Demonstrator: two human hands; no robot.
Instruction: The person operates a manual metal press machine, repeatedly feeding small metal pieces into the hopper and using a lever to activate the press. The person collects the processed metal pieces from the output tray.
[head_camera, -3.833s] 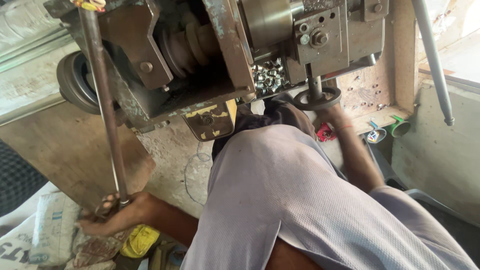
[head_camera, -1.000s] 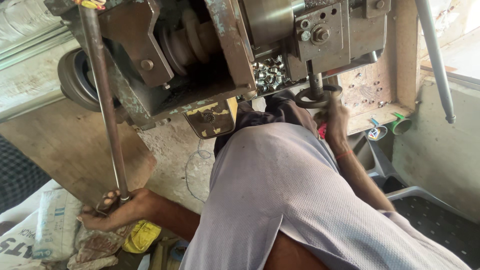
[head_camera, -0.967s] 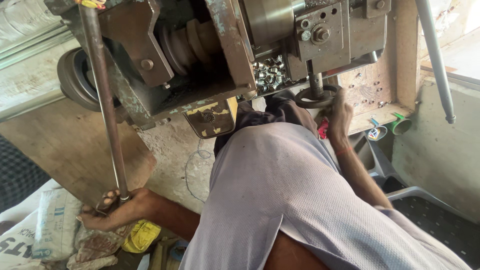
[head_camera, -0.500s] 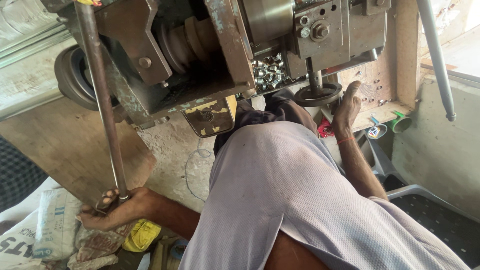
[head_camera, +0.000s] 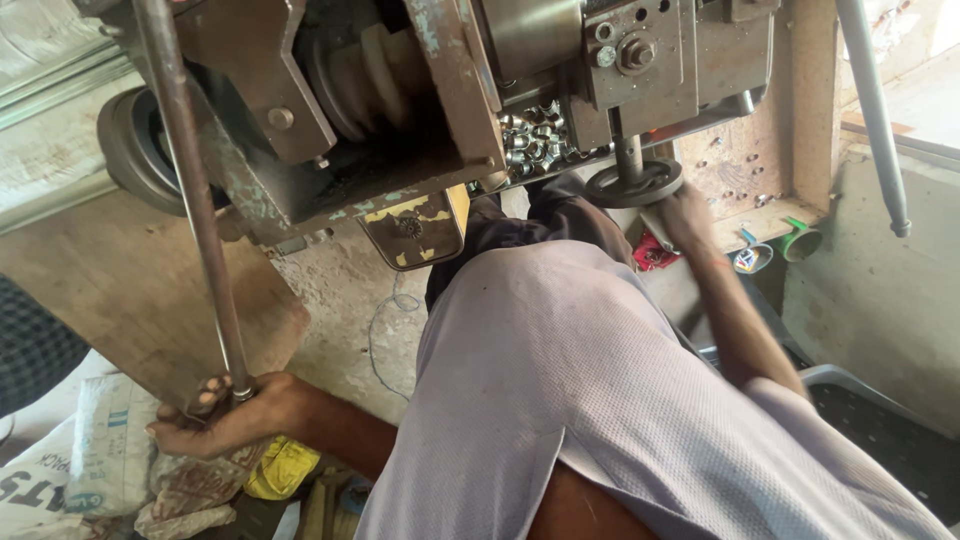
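My left hand (head_camera: 222, 415) is closed around the lower end of a long steel lever rod (head_camera: 190, 200) that runs up along the machine's left side. With my right hand (head_camera: 688, 215) I grip the right rim of a small dark handwheel (head_camera: 633, 183), which sits on a short shaft under the grey machine block (head_camera: 640, 55); the hand is blurred. My torso in a pale grey shirt (head_camera: 600, 400) fills the middle of the view and hides the floor beneath it.
A heavy worn metal machine (head_camera: 380, 120) with a stepped pulley (head_camera: 365, 75) and a pile of small shiny metal parts (head_camera: 535, 145) spans the top. Printed sacks (head_camera: 90, 460) and a yellow rag (head_camera: 280, 468) lie at lower left. A thin steel rod (head_camera: 872, 110) slants at right.
My right hand has shifted around the handwheel's rim, from its top right side down to its lower right. My left hand stays on the lever rod.
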